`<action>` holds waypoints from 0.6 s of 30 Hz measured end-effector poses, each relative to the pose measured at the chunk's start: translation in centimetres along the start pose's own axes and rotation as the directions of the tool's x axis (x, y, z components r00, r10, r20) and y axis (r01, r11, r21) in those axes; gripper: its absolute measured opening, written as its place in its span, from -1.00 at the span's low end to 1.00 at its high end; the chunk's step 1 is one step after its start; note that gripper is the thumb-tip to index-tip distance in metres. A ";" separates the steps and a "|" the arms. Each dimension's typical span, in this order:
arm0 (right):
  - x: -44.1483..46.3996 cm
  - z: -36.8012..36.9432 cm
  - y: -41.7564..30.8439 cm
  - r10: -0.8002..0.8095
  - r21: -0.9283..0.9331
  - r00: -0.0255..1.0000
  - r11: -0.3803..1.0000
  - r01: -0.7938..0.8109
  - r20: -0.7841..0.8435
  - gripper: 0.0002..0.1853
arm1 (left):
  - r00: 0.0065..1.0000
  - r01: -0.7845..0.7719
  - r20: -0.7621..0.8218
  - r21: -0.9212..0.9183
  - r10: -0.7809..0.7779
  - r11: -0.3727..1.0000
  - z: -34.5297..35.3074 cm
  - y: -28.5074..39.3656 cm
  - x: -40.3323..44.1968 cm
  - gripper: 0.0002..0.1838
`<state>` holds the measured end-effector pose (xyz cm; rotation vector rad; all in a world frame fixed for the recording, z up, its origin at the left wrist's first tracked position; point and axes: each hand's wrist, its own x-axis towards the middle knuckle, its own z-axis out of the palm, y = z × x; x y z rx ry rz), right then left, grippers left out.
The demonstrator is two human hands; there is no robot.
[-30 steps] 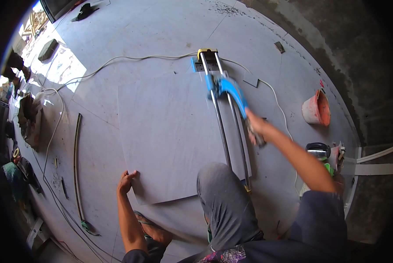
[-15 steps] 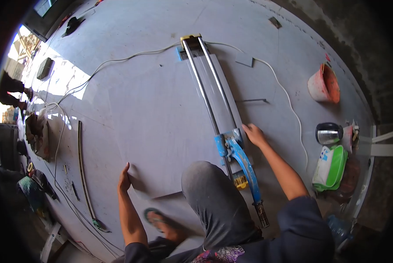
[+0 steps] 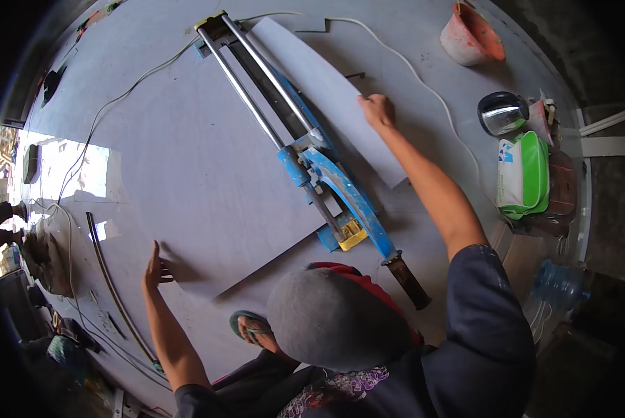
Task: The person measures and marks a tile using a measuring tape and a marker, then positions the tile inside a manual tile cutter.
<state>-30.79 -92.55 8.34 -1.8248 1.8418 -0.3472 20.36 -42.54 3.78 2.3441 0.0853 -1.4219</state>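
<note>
A blue tile cutter [image 3: 281, 139] with two metal rails lies slantwise over a large grey tile [image 3: 180, 160]. Its handle [image 3: 408, 280] points down towards my knee. To the right of the rails, my right hand [image 3: 379, 111] grips the outer edge of a separate narrow tile strip [image 3: 326, 90], which is apart from the large piece. At the lower left, my left hand [image 3: 157, 268] rests by the large tile's corner edge, its fingers stretched out and holding nothing.
A reddish bucket [image 3: 471, 38] stands at the upper right. Below it are a black round object [image 3: 502, 113], a green and white bag [image 3: 525, 173] and a water bottle [image 3: 560, 284]. A cable [image 3: 424, 80] curves behind the strip. A long strip [image 3: 110, 272] lies at left.
The narrow strip has come away to the right of the cutter with my right hand on it. Earlier, the cutter's handle was pulled down to the near end. The view has shifted.
</note>
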 end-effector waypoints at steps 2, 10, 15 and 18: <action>-0.2 -4.4 2.6 -0.140 -0.030 0.977 0.990 0.137 -0.162 -0.50 | 0.990 -0.036 -0.126 0.250 0.069 0.968 -0.8 2.4 1.6 -0.04; -11.8 -23.0 8.8 -0.164 0.073 0.826 0.968 0.240 -0.539 -0.61 | 0.388 -0.875 0.084 -0.277 0.918 0.396 12.2 35.2 -19.3 -0.42; -20.6 -26.7 7.5 -0.127 0.186 0.771 0.934 0.304 -0.624 -0.67 | 0.031 -0.798 0.285 -0.569 0.958 0.196 27.9 44.8 -36.8 -0.19; -26.9 -27.1 9.2 -0.011 0.247 0.778 0.945 0.213 -0.629 -0.68 | -0.064 -0.724 0.343 -0.662 0.937 0.192 33.2 45.8 -40.6 -0.14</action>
